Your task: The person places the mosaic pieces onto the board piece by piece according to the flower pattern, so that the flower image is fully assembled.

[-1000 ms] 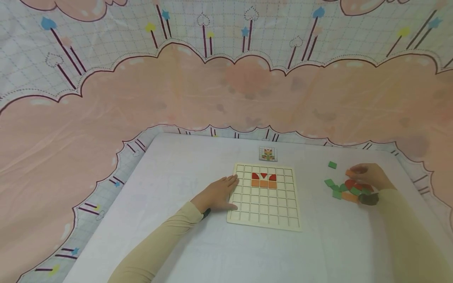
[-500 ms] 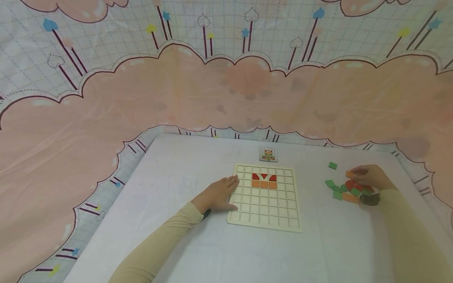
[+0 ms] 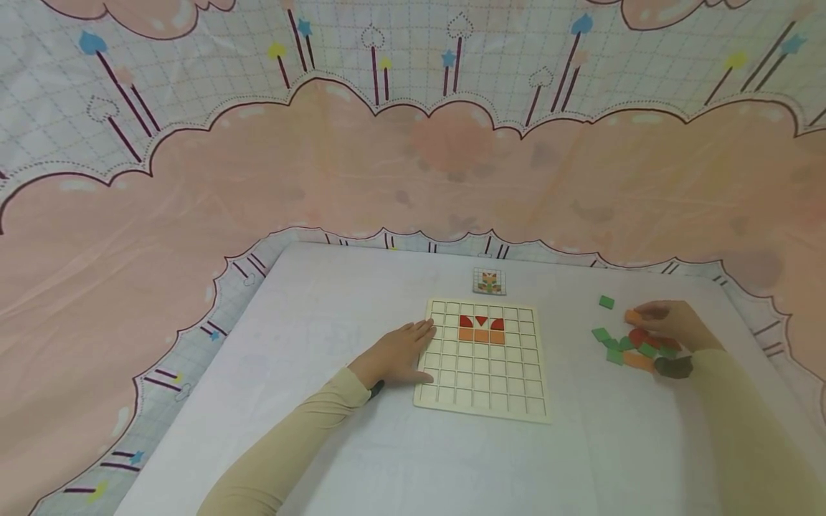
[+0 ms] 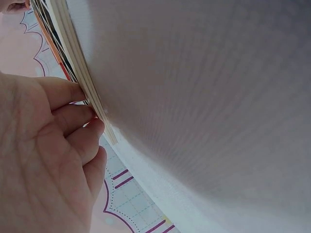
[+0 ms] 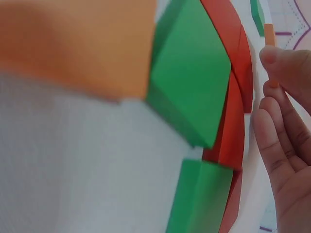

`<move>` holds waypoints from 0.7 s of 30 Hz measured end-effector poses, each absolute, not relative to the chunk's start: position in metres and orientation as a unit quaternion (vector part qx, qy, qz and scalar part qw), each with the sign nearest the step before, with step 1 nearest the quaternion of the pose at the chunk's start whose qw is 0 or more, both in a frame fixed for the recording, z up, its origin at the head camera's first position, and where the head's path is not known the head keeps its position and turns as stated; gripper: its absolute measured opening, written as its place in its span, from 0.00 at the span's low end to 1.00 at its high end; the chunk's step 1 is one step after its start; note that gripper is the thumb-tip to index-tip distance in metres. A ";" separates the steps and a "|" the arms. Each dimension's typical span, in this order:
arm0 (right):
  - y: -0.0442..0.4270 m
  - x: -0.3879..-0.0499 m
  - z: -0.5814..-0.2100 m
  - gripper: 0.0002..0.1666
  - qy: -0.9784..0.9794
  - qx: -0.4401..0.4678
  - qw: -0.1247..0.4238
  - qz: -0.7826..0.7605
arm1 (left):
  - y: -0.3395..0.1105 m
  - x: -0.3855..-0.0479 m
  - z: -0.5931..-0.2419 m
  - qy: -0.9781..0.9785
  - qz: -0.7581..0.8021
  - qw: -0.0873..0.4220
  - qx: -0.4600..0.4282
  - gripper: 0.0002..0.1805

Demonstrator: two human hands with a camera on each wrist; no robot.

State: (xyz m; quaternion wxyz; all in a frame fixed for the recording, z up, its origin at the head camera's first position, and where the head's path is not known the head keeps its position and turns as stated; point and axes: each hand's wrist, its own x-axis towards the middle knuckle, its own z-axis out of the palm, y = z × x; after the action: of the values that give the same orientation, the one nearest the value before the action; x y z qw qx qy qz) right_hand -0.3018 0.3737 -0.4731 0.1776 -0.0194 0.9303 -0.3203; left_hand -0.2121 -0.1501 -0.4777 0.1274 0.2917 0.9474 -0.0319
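Observation:
A cream grid board point(image 3: 519, 398) lies on the white table. Red and orange tiles fill cells in two rows near its top. My left hand point(image 3: 392, 355) rests on the board's left edge, fingertips over the rim and thumb spread lower down. In the left wrist view, its fingers point(image 4: 80, 141) touch the board's edge point(image 4: 80, 63). At the right, my right hand point(image 3: 677, 322) pinches a small orange tile point(image 3: 632, 315) between thumb and fingers, just above the loose pile. The right wrist view shows that orange tile point(image 5: 269, 34) edge-on at the thumb.
Loose green, red and orange tiles point(image 3: 637, 360) lie in a heap below the right hand. A single green tile point(image 3: 606, 302) sits apart behind them. A small pattern card point(image 3: 489, 282) lies beyond the board. A patterned cloth point(image 3: 413, 172) hangs behind the table point(image 3: 348, 287).
My right hand has shifted slightly left with the orange tile between its fingers. The left hand and the board have stayed in place.

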 end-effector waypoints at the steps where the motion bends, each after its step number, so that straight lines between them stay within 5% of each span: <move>1: 0.372 -0.302 -0.474 0.48 0.929 -0.017 0.178 -0.323 | -0.150 -0.212 -0.478 0.947 -0.032 0.127 0.292 0.52; 21: 0.287 -0.290 -0.454 0.23 0.921 -0.145 0.085 -0.352 | -0.151 -0.213 -0.478 0.947 -0.021 0.129 0.294 0.52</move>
State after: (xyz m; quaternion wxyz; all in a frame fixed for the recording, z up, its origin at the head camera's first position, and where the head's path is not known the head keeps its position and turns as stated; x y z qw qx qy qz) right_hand -0.2902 0.2872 -0.4543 0.0847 -0.1451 0.9208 -0.3519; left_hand -0.2128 -0.1513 -0.4783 0.1291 0.2944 0.9467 -0.0210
